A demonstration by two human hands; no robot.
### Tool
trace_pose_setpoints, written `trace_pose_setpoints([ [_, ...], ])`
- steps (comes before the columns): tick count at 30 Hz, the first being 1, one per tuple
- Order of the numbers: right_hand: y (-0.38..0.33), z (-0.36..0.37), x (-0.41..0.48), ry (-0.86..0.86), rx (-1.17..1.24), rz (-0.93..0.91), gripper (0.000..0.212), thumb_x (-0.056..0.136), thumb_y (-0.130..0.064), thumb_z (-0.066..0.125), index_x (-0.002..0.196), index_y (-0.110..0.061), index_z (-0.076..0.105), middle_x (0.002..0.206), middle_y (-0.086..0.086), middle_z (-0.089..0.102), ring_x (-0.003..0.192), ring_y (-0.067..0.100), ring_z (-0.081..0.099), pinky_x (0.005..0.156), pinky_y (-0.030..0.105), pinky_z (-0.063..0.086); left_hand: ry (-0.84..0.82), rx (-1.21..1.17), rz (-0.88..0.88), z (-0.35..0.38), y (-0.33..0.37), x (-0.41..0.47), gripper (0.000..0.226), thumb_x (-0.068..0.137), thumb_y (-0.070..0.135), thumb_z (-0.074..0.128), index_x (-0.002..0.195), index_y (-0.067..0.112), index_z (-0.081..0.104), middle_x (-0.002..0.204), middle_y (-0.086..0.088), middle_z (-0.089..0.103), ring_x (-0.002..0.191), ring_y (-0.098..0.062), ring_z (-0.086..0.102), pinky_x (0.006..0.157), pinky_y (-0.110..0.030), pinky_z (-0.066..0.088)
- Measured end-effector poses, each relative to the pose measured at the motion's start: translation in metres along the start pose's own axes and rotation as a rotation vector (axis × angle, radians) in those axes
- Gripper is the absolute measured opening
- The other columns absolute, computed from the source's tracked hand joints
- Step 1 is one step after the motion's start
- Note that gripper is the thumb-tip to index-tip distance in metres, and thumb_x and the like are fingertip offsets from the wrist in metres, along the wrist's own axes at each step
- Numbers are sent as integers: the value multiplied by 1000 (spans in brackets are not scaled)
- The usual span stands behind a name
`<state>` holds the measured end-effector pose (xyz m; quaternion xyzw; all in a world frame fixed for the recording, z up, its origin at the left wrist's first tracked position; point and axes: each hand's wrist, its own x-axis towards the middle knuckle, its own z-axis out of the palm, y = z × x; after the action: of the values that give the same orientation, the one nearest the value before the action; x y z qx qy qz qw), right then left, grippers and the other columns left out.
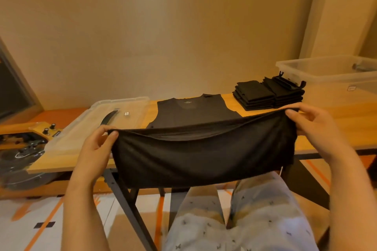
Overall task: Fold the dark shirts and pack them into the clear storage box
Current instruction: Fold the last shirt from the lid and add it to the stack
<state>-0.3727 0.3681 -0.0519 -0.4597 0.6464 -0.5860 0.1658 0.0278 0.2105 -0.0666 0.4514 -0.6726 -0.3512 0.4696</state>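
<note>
A dark sleeveless shirt (193, 112) lies on the wooden table (346, 124) with its neck toward the wall. Its lower part is lifted off the table toward me and hangs as a dark sheet. My left hand (98, 144) pinches the left corner of that lifted hem. My right hand (312, 122) pinches the right corner, held a little higher. Two stacks of folded dark shirts (267, 96) sit at the back right of the table. The clear storage box (330, 73) stands at the far right, beside the stacks.
A clear plastic lid (102, 122) lies on the left part of the table with a dark curved strip on it. A yellow device with knobs (30, 134) sits left of the table. My legs (234, 220) are under the table's front edge.
</note>
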Motion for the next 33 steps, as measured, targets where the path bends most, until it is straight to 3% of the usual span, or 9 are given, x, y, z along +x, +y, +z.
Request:
trace_pose_setpoints([
  [4, -4, 24, 47, 113, -2, -25, 21, 98, -16, 51, 96, -25, 70, 94, -6, 66, 90, 4, 60, 71, 25, 48, 99, 22, 85, 1, -7, 52, 17, 97, 12, 53, 91, 21, 66, 90, -4, 68, 85, -10, 63, 72, -29, 49],
  [7, -8, 42, 108, 130, -68, -22, 17, 98, -19, 52, 101, -19, 68, 87, -8, 64, 79, 3, 57, 63, 23, 44, 158, 139, 129, 5, -4, 112, 11, 94, 13, 60, 85, 16, 66, 82, -2, 65, 70, 0, 59, 64, -19, 48],
  [9, -5, 56, 156, 117, -149, -16, 19, 98, -22, 53, 107, -15, 69, 84, -7, 63, 74, 7, 54, 64, 25, 43, 148, 216, 131, 11, -5, 160, 7, 92, 14, 63, 88, 10, 67, 81, -6, 66, 73, -12, 61, 69, -30, 51],
  [11, 0, 73, 206, 106, -240, -15, 23, 96, -20, 55, 112, -9, 69, 96, 2, 67, 87, 14, 58, 78, 32, 47, 118, 278, 132, 22, -8, 211, 12, 91, 16, 64, 90, 5, 68, 82, -13, 67, 78, -25, 62, 74, -39, 50],
  [13, 10, 92, 253, 120, -313, -3, 24, 94, -17, 58, 110, -4, 70, 105, 12, 68, 100, 23, 60, 88, 38, 46, 83, 351, 117, 34, -15, 259, 14, 92, 16, 64, 89, 3, 67, 83, -12, 65, 79, -25, 59, 68, -34, 45],
  [16, 38, 124, 313, 140, -464, 26, 20, 89, -14, 63, 97, 2, 71, 97, 20, 69, 97, 33, 62, 75, 34, 43, 37, 493, 64, 52, -44, 322, 15, 91, 20, 65, 82, 8, 63, 83, -9, 65, 78, -24, 58, 60, -30, 40],
  [19, 78, 155, 353, 83, -680, 88, 19, 89, -17, 64, 93, 1, 71, 93, 21, 68, 93, 36, 62, 67, 29, 37, -44, 628, -30, 70, -93, 365, 16, 90, 26, 66, 92, 10, 67, 95, -9, 68, 90, -27, 61, 76, -40, 50],
  [27, 133, 190, 383, 18, -901, 108, 24, 95, -15, 56, 114, -3, 65, 109, 18, 65, 100, 35, 59, 70, 35, 45, -91, 793, 7, 99, -146, 392, 20, 89, 29, 66, 103, 16, 66, 101, -7, 68, 93, -25, 60, 78, -39, 51],
  [33, 97, 189, 350, -86, -897, -52, 46, 97, -22, 53, 140, -7, 44, 142, 15, 46, 130, 31, 42, 103, 43, 37, -112, 804, 192, 105, -91, 345, 40, 94, 34, 57, 130, 16, 52, 125, -7, 58, 117, -24, 51, 98, -42, 44],
])
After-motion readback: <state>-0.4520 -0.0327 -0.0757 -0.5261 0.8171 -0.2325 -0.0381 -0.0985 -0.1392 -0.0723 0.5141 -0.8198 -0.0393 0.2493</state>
